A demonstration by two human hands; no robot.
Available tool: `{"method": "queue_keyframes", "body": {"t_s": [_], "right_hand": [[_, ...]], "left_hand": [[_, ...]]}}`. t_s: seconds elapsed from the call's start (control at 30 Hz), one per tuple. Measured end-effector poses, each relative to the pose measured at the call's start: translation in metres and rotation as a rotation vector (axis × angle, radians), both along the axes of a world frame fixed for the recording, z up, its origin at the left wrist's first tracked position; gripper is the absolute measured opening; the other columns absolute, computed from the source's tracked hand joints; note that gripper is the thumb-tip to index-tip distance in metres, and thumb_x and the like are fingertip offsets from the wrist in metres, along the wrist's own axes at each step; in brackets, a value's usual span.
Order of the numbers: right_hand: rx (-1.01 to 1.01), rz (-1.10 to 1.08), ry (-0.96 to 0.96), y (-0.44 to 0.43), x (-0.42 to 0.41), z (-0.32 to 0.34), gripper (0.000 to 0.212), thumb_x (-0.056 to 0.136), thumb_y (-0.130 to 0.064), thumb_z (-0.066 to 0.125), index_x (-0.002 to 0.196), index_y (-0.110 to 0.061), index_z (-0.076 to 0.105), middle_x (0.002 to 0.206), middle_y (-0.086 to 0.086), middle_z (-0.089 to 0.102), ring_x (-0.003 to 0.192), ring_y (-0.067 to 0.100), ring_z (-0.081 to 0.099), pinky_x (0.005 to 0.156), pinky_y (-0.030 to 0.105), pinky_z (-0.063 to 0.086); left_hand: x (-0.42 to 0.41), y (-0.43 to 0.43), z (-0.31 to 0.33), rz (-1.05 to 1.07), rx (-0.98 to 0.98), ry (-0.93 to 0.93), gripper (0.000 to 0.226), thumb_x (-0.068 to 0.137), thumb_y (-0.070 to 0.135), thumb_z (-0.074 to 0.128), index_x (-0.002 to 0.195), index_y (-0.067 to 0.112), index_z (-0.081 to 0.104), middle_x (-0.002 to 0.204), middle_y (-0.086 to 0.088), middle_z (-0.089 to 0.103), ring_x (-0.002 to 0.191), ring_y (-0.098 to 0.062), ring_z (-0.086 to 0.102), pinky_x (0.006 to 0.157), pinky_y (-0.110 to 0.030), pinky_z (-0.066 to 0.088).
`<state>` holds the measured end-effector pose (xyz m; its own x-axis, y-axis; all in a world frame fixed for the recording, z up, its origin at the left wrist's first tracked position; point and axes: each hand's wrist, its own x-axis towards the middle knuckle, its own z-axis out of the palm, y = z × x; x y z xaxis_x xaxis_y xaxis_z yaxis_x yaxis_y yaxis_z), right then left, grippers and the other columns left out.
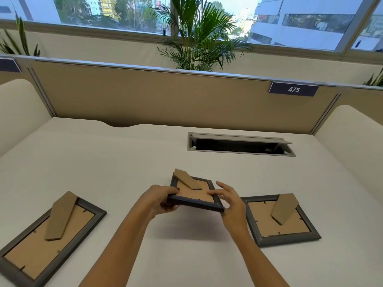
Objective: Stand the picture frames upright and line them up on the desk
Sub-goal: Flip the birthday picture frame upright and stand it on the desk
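Observation:
Three dark picture frames show their brown cardboard backs and easel stands. The small middle frame [193, 195] is lifted off the white desk [124, 158], back side up, its stand swung out. My left hand [159, 200] grips its left edge. My right hand [230, 200] is at its right edge with fingers spread, thumb touching the back. A large frame [47, 237] lies face down at the left. A medium frame [281, 218] lies face down at the right, its stand raised.
An open cable hatch [240, 145] is set into the desk behind the frames. A tan partition [155, 96] with a "475" label [293, 89] closes the back; cream side panels flank the desk. A palm plant [199, 36] stands beyond it.

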<state>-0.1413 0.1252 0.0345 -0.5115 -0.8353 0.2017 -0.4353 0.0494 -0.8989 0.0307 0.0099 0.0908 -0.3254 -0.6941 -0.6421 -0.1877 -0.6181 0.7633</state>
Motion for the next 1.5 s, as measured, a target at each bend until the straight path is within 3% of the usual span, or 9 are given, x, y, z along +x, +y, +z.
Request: {"method": "queue_keyframes", "body": {"t_s": [0.13,0.2,0.33,0.5,0.63,0.8,1.1,1.4,1.5], "right_hand": [[-0.197,-0.05,-0.046,0.002,0.006,0.009,0.037,0.08,0.01,0.064,0.095,-0.023,0.071,0.115,-0.001,0.065,0.109,0.015,0.061,0.09,0.03,0.056],[-0.24,-0.078,-0.082,0.003,0.007,0.011,0.036,0.081,0.012,0.06,0.092,-0.021,0.071,0.103,0.001,0.067,0.1,0.018,0.064,0.083,0.035,0.058],[-0.25,-0.12,-0.122,0.005,0.014,0.015,0.042,0.082,0.014,0.056,0.088,-0.026,0.069,0.088,-0.006,0.068,0.087,0.015,0.065,0.074,0.019,0.055],[-0.118,-0.209,-0.158,0.003,0.018,0.021,0.035,0.085,0.0,0.061,0.087,-0.035,0.063,0.084,-0.018,0.068,0.084,-0.01,0.059,0.065,0.002,0.045],[-0.042,-0.217,-0.151,0.002,0.015,0.022,0.028,0.089,-0.006,0.059,0.101,-0.031,0.064,0.088,-0.017,0.066,0.086,-0.006,0.059,0.063,0.002,0.045],[0.036,-0.137,-0.141,-0.003,0.007,0.028,0.022,0.089,-0.013,0.06,0.105,-0.028,0.063,0.096,-0.01,0.068,0.093,0.006,0.06,0.073,0.022,0.048],[0.112,-0.144,-0.096,-0.011,0.006,0.035,0.019,0.091,-0.017,0.058,0.108,-0.024,0.06,0.101,-0.005,0.066,0.098,0.018,0.061,0.083,0.045,0.056],[0.176,-0.189,-0.104,-0.022,0.007,0.038,0.031,0.091,-0.026,0.057,0.121,-0.016,0.055,0.121,0.006,0.064,0.111,0.025,0.06,0.088,0.044,0.052],[0.185,-0.194,-0.123,-0.024,0.008,0.038,0.036,0.091,-0.026,0.057,0.125,-0.014,0.055,0.124,0.008,0.064,0.114,0.027,0.059,0.093,0.048,0.053]], "left_hand": [[0.004,0.009,0.011,-0.077,-0.023,-0.022,0.02,0.085,0.01,0.061,0.095,-0.007,0.061,0.068,-0.018,0.071,0.06,-0.022,0.07,0.046,-0.023,0.054],[0.007,0.011,0.011,-0.111,-0.057,-0.062,0.027,0.085,0.02,0.061,0.103,-0.002,0.062,0.091,-0.017,0.071,0.076,-0.024,0.072,0.051,-0.025,0.056],[0.013,0.008,0.006,-0.118,-0.082,-0.076,0.042,0.085,0.043,0.056,0.118,0.017,0.057,0.136,-0.001,0.044,0.128,-0.023,0.044,0.092,-0.04,0.051],[0.007,0.011,-0.001,-0.221,-0.239,-0.248,0.066,0.092,0.062,0.015,0.139,0.023,0.041,0.153,-0.004,0.031,0.144,-0.022,0.018,0.118,-0.043,0.014],[0.004,0.015,-0.009,-0.202,-0.297,-0.255,0.072,0.089,0.066,0.009,0.142,0.027,0.037,0.153,-0.007,0.031,0.142,-0.024,0.026,0.114,-0.041,0.016],[-0.003,0.019,-0.019,-0.139,-0.394,-0.045,0.043,0.097,0.044,0.009,0.098,0.037,0.052,0.125,0.0,0.055,0.112,-0.014,0.048,0.096,-0.033,0.025],[-0.016,0.016,-0.03,0.034,-0.367,0.052,0.053,0.098,0.038,0.007,0.084,0.032,0.057,0.087,0.007,0.063,0.084,-0.004,0.055,0.088,-0.031,0.034],[-0.016,0.014,-0.031,0.025,-0.364,-0.002,0.041,0.1,0.04,0.015,0.083,0.034,0.052,0.098,-0.003,0.059,0.085,-0.013,0.057,0.086,-0.032,0.037],[-0.015,0.014,-0.034,0.02,-0.297,-0.005,0.046,0.1,0.043,0.014,0.101,0.022,0.055,0.103,-0.003,0.058,0.09,-0.017,0.057,0.091,-0.034,0.039]]}}
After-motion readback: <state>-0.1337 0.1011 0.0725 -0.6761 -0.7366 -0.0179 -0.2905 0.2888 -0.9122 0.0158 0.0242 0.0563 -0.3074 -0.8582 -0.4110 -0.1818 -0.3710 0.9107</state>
